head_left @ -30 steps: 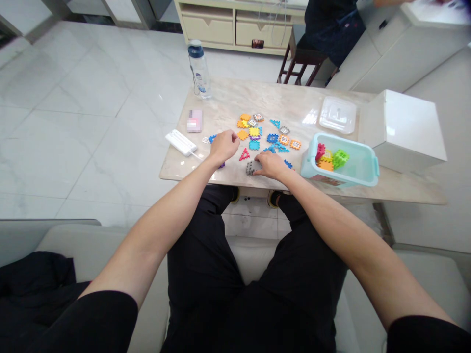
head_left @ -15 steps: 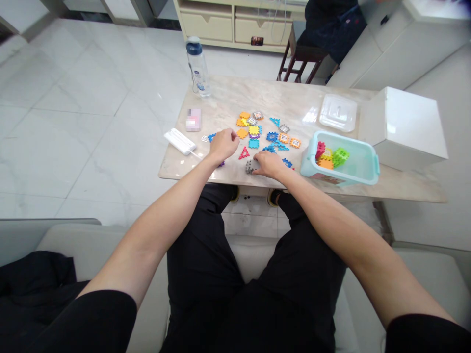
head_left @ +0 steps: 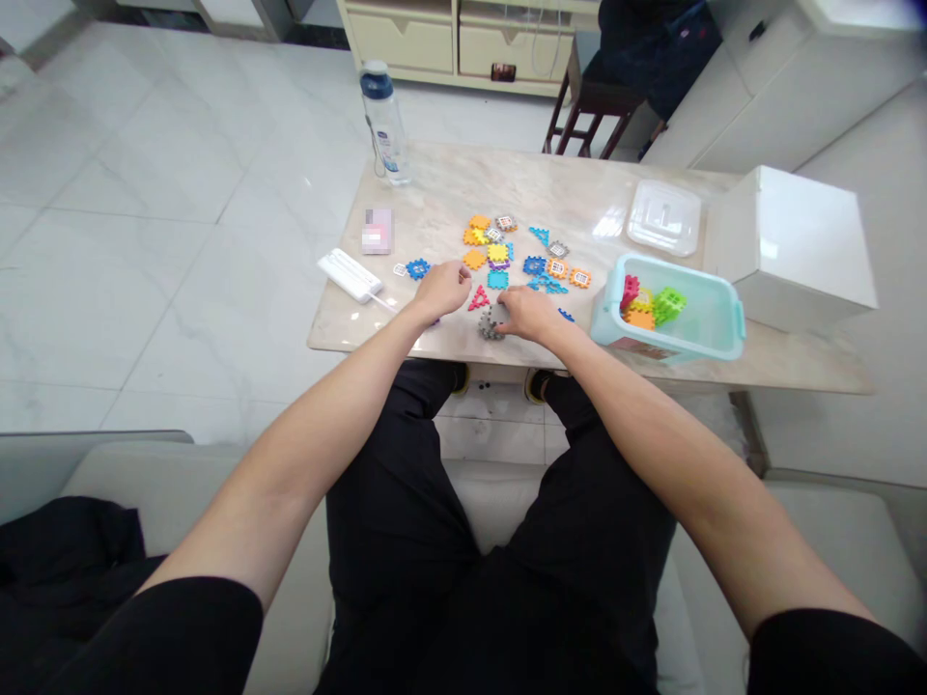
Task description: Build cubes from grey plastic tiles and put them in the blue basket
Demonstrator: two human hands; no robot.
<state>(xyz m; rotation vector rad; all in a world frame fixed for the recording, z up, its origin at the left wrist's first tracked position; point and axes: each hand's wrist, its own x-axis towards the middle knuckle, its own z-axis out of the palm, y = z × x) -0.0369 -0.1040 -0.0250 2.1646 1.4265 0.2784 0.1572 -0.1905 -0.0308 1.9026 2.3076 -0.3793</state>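
Note:
My right hand (head_left: 532, 314) grips a grey interlocking building piece (head_left: 491, 323) with toothed edges, close to the table's front edge. Fingers of my left hand (head_left: 441, 290) are curled together just above the tabletop; whatever they may hold is hidden. A blue toothed piece (head_left: 418, 269) lies left of that hand, and a bit of purple shows under its wrist. Between the hands rests a red triangular piece (head_left: 479, 298). Beyond them are a light-blue square piece (head_left: 497, 279), a yellow piece (head_left: 497, 252) and an orange piece (head_left: 474, 260).
Several blue and orange pieces lie around an orange window piece (head_left: 557, 269). To the right stands a light-blue bin (head_left: 706, 323) holding colourful pieces, with a clear lid (head_left: 664, 220) and white box (head_left: 811, 236) behind. A water bottle (head_left: 391, 135) and white power strip (head_left: 350, 276) are leftward.
The grey piece has shifted slightly and turned in my right hand. My left hand has barely moved, and the blue piece beside it shows more fully. The whole view has shifted a little.

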